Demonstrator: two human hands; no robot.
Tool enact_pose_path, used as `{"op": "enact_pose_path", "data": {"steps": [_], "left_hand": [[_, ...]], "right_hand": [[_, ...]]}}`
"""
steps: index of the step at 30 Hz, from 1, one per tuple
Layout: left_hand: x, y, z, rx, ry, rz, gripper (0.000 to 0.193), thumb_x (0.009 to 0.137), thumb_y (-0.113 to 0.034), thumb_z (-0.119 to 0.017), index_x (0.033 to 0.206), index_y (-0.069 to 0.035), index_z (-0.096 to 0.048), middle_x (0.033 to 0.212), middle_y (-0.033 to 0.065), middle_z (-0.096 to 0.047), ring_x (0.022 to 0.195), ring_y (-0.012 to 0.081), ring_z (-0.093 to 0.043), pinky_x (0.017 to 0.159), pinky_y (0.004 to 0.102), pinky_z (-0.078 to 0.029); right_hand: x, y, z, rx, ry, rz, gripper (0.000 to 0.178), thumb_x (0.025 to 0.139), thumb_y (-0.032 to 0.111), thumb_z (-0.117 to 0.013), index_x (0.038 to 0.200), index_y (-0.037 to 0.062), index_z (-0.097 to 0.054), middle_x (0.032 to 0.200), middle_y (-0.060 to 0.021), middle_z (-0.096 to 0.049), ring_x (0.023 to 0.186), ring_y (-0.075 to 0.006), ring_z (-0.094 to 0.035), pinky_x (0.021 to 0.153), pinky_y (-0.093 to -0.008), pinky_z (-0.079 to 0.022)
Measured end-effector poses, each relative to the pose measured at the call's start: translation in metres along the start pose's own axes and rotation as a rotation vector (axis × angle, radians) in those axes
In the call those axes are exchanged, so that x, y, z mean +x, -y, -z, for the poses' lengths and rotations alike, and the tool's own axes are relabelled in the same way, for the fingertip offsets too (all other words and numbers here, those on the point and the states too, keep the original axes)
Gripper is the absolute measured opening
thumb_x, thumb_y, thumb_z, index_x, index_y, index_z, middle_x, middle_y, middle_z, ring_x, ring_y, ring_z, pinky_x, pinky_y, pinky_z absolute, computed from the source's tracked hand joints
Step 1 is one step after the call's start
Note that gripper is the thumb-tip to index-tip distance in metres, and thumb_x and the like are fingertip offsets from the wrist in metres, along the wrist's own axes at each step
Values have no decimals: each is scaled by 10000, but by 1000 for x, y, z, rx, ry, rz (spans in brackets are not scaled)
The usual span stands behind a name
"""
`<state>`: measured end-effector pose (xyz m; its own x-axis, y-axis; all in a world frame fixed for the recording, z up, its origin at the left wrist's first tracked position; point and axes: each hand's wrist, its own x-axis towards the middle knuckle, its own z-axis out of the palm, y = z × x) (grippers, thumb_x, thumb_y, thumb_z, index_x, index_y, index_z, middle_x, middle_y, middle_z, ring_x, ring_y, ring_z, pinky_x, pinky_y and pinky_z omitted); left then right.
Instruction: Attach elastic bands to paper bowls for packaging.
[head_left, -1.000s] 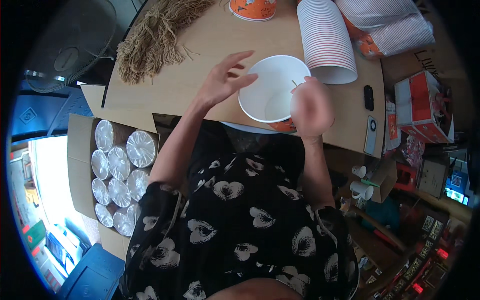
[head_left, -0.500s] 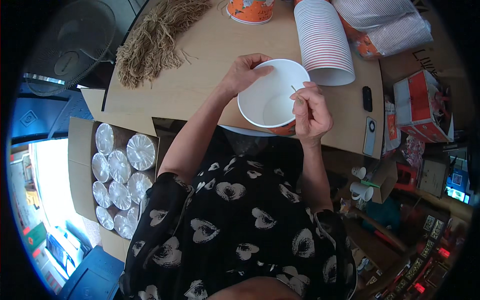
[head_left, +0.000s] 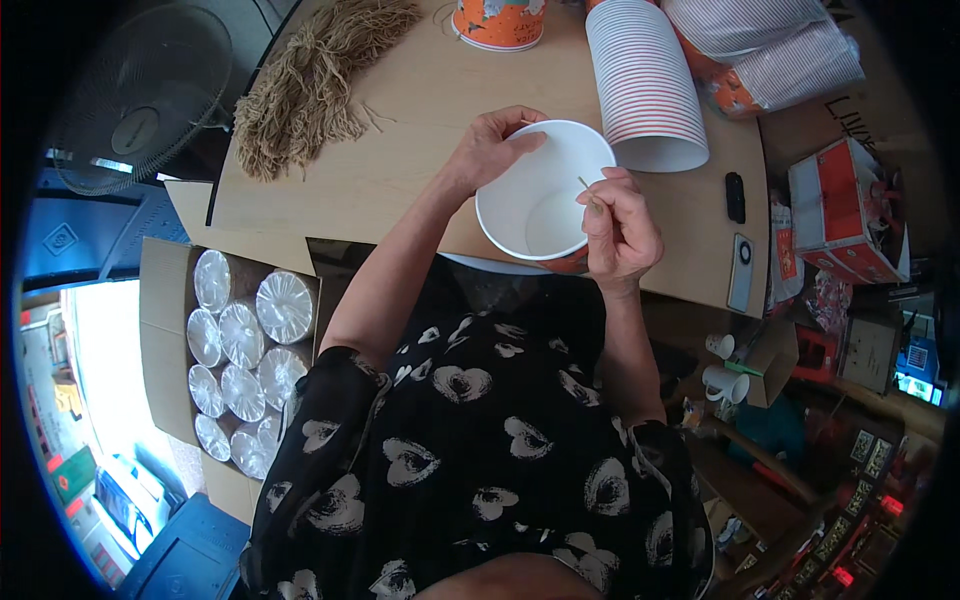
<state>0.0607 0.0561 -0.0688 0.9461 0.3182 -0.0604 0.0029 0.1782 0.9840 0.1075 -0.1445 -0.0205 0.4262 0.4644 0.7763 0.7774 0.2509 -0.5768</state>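
Gripping the far rim of a white paper bowl (head_left: 535, 195), the left hand (head_left: 490, 150) steadies it at the desk's (head_left: 400, 170) near edge. At the bowl's three o'clock, the right hand (head_left: 620, 225) pinches a thin straw strand (head_left: 588, 192) over the rim. A stack of striped cups (head_left: 645, 85) lies at one o'clock, a straw bundle (head_left: 310, 85) at ten.

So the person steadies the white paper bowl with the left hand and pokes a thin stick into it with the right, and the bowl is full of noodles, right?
Not quite: the white paper bowl is empty, as the head view shows. The rest holds: the left hand steadies its rim and the right hand holds a thin stick at it.
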Motion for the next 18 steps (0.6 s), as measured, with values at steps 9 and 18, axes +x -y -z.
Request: {"op": "enact_pose_path", "data": {"steps": [9, 18], "left_hand": [[2, 7, 6, 59, -50, 9, 237, 905, -152, -694, 1084, 3, -680, 912, 44, -717, 800, 92, -640, 727, 271, -543], [-37, -5, 35, 741, -504, -100, 274, 884, -252, -771, 910, 17, -727, 905, 131, -734, 775, 175, -698, 714, 342, -552]], "right_hand": [[2, 1, -2, -19, 5, -8, 37, 924, 16, -648, 952, 0, -631, 781, -57, -642, 705, -178, -599, 947, -468, -504], [10, -4, 0, -22, 3, -41, 37, 917, 10, -651, 941, -11, -632, 749, -57, -628, 701, -177, -604, 953, -423, -512]]}}
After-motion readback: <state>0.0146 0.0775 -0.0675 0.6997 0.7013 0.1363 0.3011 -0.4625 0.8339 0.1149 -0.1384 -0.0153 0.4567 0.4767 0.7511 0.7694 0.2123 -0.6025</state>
